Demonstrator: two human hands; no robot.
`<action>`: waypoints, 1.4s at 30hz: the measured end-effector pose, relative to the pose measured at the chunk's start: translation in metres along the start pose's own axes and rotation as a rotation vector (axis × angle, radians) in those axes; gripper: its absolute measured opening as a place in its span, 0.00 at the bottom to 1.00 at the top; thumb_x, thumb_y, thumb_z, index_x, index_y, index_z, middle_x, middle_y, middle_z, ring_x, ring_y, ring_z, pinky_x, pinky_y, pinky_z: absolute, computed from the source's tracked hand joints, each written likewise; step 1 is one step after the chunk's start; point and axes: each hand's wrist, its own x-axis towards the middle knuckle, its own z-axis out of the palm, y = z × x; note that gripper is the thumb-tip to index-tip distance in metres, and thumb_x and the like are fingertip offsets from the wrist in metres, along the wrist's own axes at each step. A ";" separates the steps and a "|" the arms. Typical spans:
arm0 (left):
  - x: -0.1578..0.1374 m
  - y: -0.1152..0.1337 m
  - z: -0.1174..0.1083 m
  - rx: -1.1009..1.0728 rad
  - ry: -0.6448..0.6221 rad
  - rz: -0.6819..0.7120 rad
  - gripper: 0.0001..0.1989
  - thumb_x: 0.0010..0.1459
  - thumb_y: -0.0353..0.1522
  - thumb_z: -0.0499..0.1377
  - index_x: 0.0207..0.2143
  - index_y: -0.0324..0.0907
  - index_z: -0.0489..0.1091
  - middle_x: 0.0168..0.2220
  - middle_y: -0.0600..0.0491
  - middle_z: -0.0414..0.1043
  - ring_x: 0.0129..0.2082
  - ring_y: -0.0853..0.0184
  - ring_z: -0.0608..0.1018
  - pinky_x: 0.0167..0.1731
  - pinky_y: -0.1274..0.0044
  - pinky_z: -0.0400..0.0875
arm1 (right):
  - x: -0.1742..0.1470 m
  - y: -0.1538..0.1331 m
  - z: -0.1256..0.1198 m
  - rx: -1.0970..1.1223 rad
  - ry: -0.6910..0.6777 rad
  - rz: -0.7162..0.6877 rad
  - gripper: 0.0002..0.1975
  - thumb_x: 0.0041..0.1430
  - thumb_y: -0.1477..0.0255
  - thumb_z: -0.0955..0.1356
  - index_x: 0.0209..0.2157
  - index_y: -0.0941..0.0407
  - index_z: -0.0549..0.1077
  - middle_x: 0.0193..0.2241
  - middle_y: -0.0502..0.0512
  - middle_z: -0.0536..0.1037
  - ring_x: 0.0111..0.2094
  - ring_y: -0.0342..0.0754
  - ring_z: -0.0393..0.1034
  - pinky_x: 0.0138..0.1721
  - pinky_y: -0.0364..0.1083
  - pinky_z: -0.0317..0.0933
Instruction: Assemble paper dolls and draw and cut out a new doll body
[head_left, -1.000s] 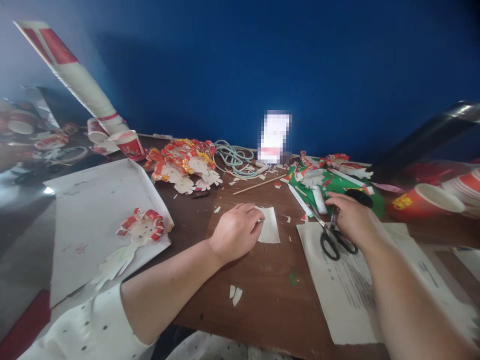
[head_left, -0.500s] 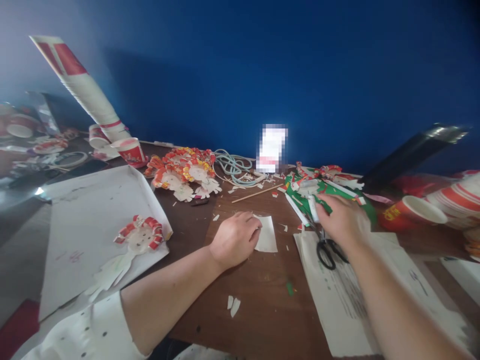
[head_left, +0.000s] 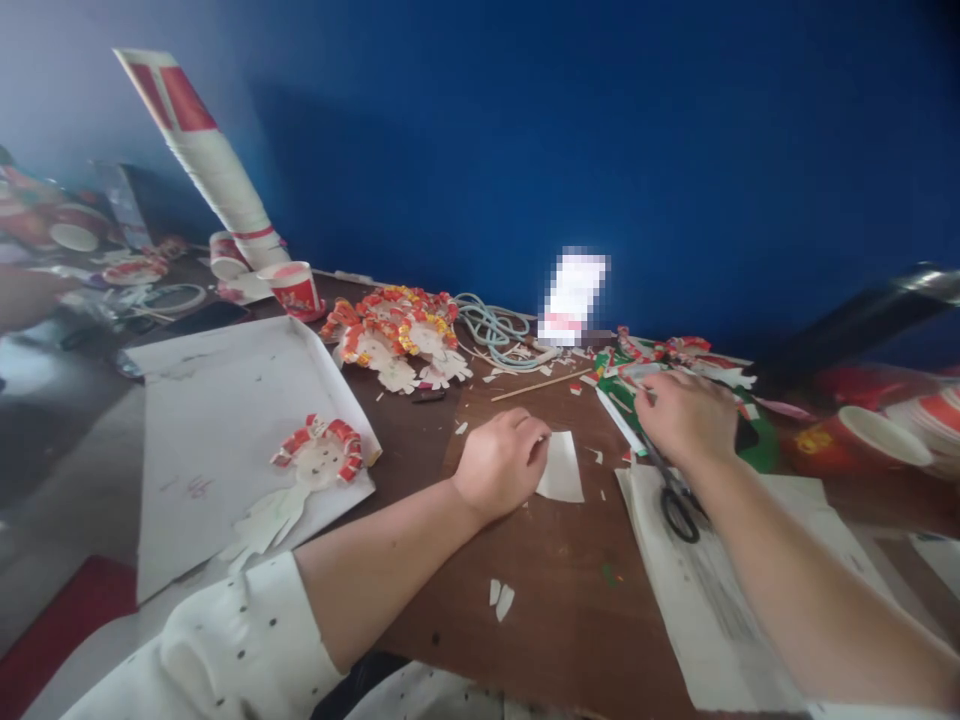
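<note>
The light is modest and soft, strongest at left, where the blue wall (head_left: 480, 150) pales to grey; it deepens to near black in the upper right corner. A broad, soft-edged shadow lies on the wall right of the slanting cup stack (head_left: 214, 165). The phone screen (head_left: 574, 298) glares white and breaks into coarse square pixels. A pale highlight streaks the black tube (head_left: 862, 315). Clutter at far left is hazy, the cups (head_left: 862, 437) at right look stretched, and print on the papers (head_left: 709, 590) blurs into grey streaks.
</note>
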 end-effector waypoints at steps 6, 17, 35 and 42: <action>0.007 -0.006 -0.007 -0.093 0.124 -0.215 0.06 0.58 0.30 0.56 0.38 0.43 0.71 0.36 0.53 0.74 0.34 0.69 0.75 0.35 0.78 0.69 | -0.049 -0.049 -0.034 0.315 0.345 -0.257 0.05 0.59 0.72 0.66 0.36 0.55 0.73 0.34 0.55 0.78 0.35 0.49 0.70 0.42 0.47 0.57; 0.007 -0.006 -0.009 -0.056 0.104 -0.228 0.07 0.58 0.30 0.56 0.38 0.42 0.73 0.37 0.53 0.74 0.35 0.69 0.76 0.36 0.78 0.69 | -0.082 -0.068 -0.038 0.402 -0.032 -0.462 0.07 0.60 0.75 0.67 0.37 0.54 0.78 0.33 0.54 0.77 0.37 0.50 0.67 0.42 0.49 0.51; 0.003 -0.004 -0.002 0.094 -0.235 -0.150 0.09 0.59 0.32 0.56 0.37 0.43 0.76 0.35 0.51 0.75 0.38 0.64 0.76 0.40 0.74 0.70 | -0.086 -0.074 -0.042 0.472 -0.139 -0.470 0.08 0.60 0.75 0.66 0.38 0.53 0.77 0.33 0.52 0.78 0.38 0.49 0.67 0.44 0.50 0.48; 0.002 -0.004 -0.002 0.089 -0.233 -0.130 0.08 0.59 0.31 0.56 0.36 0.43 0.76 0.35 0.51 0.75 0.38 0.64 0.76 0.41 0.73 0.70 | -0.086 -0.076 -0.044 0.414 -0.123 -0.450 0.07 0.61 0.75 0.66 0.37 0.53 0.77 0.32 0.53 0.77 0.35 0.49 0.66 0.43 0.51 0.47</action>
